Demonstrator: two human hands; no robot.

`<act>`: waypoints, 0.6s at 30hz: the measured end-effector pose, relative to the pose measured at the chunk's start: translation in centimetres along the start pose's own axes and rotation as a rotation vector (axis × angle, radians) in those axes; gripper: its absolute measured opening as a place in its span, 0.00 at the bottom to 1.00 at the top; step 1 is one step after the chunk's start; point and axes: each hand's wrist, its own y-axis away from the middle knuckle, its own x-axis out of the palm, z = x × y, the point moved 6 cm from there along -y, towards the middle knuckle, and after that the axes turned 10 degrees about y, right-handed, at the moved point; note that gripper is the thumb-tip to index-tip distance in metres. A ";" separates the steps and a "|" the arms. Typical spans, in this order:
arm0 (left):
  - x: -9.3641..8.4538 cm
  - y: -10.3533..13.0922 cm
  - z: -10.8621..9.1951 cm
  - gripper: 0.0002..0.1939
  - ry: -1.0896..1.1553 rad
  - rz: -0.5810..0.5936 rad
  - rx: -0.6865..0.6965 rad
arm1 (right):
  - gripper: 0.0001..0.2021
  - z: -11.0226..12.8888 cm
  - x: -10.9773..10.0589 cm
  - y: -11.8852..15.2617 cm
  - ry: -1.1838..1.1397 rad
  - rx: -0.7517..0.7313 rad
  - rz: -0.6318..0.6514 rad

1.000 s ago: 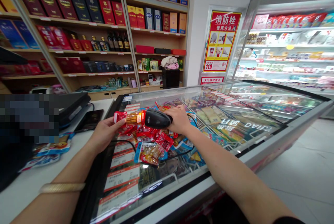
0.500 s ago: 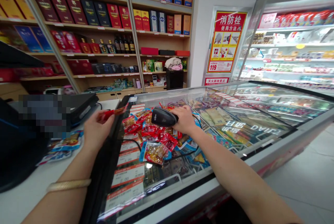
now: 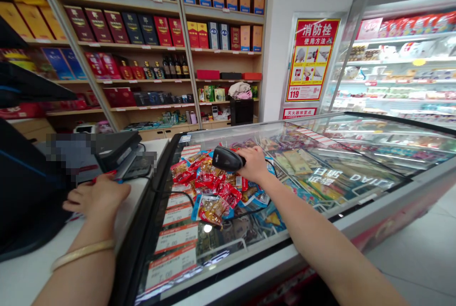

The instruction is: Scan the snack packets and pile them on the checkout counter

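A black barcode scanner (image 3: pixel 228 159) is in my right hand (image 3: pixel 253 164), held over a pile of small red and clear snack packets (image 3: pixel 208 180) on the glass freezer top (image 3: pixel 245 234). My left hand (image 3: pixel 98 195) is over the white counter (image 3: pixel 142 187) at the left, palm down, fingers spread. A bit of red shows beside its fingers; whether the hand grips it is hidden. Under this hand, the packets on the counter are mostly covered. A blue-edged packet (image 3: pixel 212 208) lies at the pile's near edge.
A black monitor stand (image 3: pixel 24 192) and a black device (image 3: pixel 116 147) stand on the counter at the left. The scanner's cable loops across the glass. Shelves of boxes (image 3: pixel 135 47) and a lit refrigerated display (image 3: pixel 399 61) line the back.
My left hand has moved left and down from the pile's edge to the counter, and its fingers have spread. My right hand still holds the scanner in nearly the same place.
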 end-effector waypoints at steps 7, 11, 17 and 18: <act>6.5 0.9 -1.4 0.16 -0.631 0.209 0.227 | 0.12 -0.3 0.0 0.0 -0.012 0.023 -0.001; 10.2 2.1 0.2 0.19 -0.663 0.538 0.195 | 0.13 -0.2 -0.1 0.0 -0.013 0.024 -0.010; 10.9 2.6 0.3 0.14 -0.666 0.536 0.158 | 0.14 0.1 -0.3 0.0 0.009 0.012 0.003; 10.8 2.6 0.1 0.13 -0.660 0.521 0.160 | 0.14 0.2 -0.3 0.0 0.008 0.010 0.004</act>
